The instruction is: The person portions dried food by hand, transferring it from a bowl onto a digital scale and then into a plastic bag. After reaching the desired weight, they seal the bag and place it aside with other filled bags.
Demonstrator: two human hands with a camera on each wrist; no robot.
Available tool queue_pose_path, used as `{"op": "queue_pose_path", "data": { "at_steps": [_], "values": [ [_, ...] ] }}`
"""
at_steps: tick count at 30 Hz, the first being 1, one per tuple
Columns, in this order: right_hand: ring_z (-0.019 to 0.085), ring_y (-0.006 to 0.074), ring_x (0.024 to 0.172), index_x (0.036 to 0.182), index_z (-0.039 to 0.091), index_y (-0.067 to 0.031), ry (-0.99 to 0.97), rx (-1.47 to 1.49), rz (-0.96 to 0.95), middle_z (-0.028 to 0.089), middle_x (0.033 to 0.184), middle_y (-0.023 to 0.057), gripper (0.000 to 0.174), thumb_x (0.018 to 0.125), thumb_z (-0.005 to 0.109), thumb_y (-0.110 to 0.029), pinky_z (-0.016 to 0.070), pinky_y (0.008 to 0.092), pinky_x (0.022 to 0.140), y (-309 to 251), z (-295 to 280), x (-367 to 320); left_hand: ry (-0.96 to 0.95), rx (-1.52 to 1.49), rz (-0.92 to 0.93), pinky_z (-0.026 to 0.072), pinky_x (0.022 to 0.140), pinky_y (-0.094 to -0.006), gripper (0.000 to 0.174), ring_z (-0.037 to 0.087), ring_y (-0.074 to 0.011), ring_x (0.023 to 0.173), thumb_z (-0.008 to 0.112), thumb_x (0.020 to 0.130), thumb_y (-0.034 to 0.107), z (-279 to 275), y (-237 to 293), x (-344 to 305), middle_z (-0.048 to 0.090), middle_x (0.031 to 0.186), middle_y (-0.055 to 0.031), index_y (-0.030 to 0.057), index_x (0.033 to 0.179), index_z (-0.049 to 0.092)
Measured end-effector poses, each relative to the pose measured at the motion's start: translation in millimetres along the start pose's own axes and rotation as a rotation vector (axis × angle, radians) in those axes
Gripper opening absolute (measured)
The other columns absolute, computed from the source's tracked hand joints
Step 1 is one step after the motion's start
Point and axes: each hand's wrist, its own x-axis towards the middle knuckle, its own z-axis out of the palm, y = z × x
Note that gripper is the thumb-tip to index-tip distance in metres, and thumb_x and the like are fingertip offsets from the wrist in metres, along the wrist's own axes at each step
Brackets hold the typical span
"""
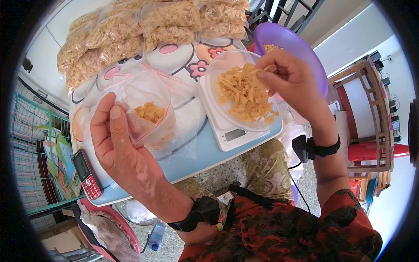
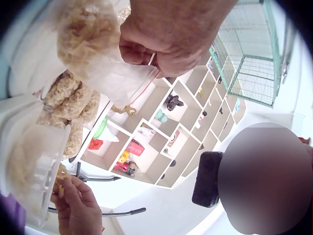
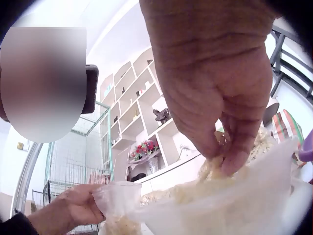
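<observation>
My left hand point(image 1: 118, 139) holds a clear zip bag point(image 1: 163, 126) by its near side, thumb toward the mouth. Inside the bag sits a small heap of yellowish dried flakes point(image 1: 149, 112); a red line runs along its rim. Over at the right, my right hand point(image 1: 290, 78) pinches a few dried flakes point(image 3: 212, 169) between thumb and fingers, at the rim of a clear plastic bowl point(image 1: 218, 111). More of the same flakes point(image 1: 244, 94) fill much of this bowl, which rests on a white kitchen scale point(image 1: 214, 126).
Filled bags of flakes point(image 1: 170, 22) are stacked along the table's far side. A purple basin point(image 1: 312, 56) with more flakes stands beyond the bowl. A red keypad phone point(image 1: 87, 174) lies at the table's left edge, near a green wire cage point(image 1: 37, 144).
</observation>
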Motion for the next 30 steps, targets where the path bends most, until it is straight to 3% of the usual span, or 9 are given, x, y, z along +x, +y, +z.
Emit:
{"op": "queue_pose_path", "data": {
  "at_steps": [2, 5, 11, 14, 17, 20, 30],
  "values": [
    [0.061, 0.0104, 0.065, 0.099, 0.063, -0.0042, -0.026, 0.235, 0.115, 0.064, 0.08, 0.0055, 0.012, 0.09, 0.064, -0.012, 0.0505, 0.0238, 0.057, -4.6, -6.7, 0.7, -0.008, 0.002, 0.003, 0.0481, 0.08, -0.0182, 0.022, 0.058, -0.0073, 0.093, 0.061, 0.094, 0.008, -0.6, -0.1, -0.3, 0.063, 0.103, -0.004, -0.0013, 0.114, 0.062],
    [0.059, 0.0074, 0.061, 0.101, 0.062, -0.0024, 0.009, 0.523, 0.16, 0.065, 0.079, 0.0046, 0.014, 0.092, 0.064, -0.013, 0.0475, 0.0191, 0.052, -6.5, -9.0, 1.7, -0.008, -0.002, 0.012, 0.0478, 0.08, -0.0182, 0.022, 0.058, -0.0072, 0.092, 0.061, 0.094, 0.008, 0.5, -0.9, -0.4, 0.063, 0.102, -0.0038, -0.0014, 0.114, 0.062],
    [0.061, 0.0083, 0.065, 0.11, 0.059, -0.0013, -0.2, 1.119, 0.324, 0.067, 0.088, 0.0084, 0.019, 0.094, 0.061, -0.011, 0.0395, 0.0158, 0.046, 1.7, -22.0, 0.4, -0.021, 0.001, 0.007, 0.0472, 0.079, -0.0185, 0.022, 0.057, -0.0069, 0.09, 0.061, 0.094, 0.008, 1.6, 0.1, -0.9, 0.063, 0.1, -0.0035, -0.0014, 0.114, 0.061],
    [0.064, 0.0109, 0.072, 0.112, 0.058, -0.0016, -0.172, 1.209, 0.333, 0.067, 0.092, 0.0097, 0.019, 0.095, 0.058, -0.01, 0.0446, 0.0165, 0.049, 7.1, -16.9, 0.2, -0.032, 0.003, 0.005, 0.0469, 0.079, -0.0185, 0.022, 0.057, -0.0068, 0.089, 0.06, 0.095, 0.009, 0.9, 0.1, -1.0, 0.063, 0.1, -0.0035, -0.0015, 0.114, 0.061],
    [0.067, 0.014, 0.082, 0.113, 0.058, -0.0012, -0.05, 1.21, 0.347, 0.067, 0.094, 0.0106, 0.02, 0.096, 0.057, -0.01, 0.0524, 0.0178, 0.056, 13.9, -8.5, 1.5, -0.032, 0.004, 0.006, 0.0468, 0.079, -0.0185, 0.022, 0.057, -0.0068, 0.089, 0.06, 0.095, 0.009, 0.4, -0.6, -0.7, 0.063, 0.1, -0.0037, -0.0016, 0.115, 0.061],
    [0.068, 0.0172, 0.088, 0.114, 0.057, -0.0005, -0.058, 1.305, 0.386, 0.065, 0.096, 0.0109, 0.02, 0.095, 0.057, -0.008, 0.0583, 0.0202, 0.067, 20.5, -9.1, 1.7, -0.029, 0.0, 0.007, 0.0467, 0.079, -0.0183, 0.022, 0.057, -0.0067, 0.089, 0.059, 0.095, 0.009, 0.9, -1.8, -0.4, 0.063, 0.101, -0.004, -0.0018, 0.115, 0.061],
    [0.066, 0.0208, 0.097, 0.112, 0.058, 0.0019, -0.011, 1.38, 0.398, 0.063, 0.103, 0.009, 0.02, 0.094, 0.058, -0.005, 0.059, 0.0239, 0.081, 17.4, -4.8, -1.7, -0.073, -0.021, -0.039, 0.0478, 0.083, -0.0197, 0.022, 0.058, -0.0072, 0.092, 0.059, 0.095, 0.008, -1.5, 1.9, -1.1, 0.063, 0.104, -0.0051, -0.0026, 0.114, 0.06]
  ]
}}
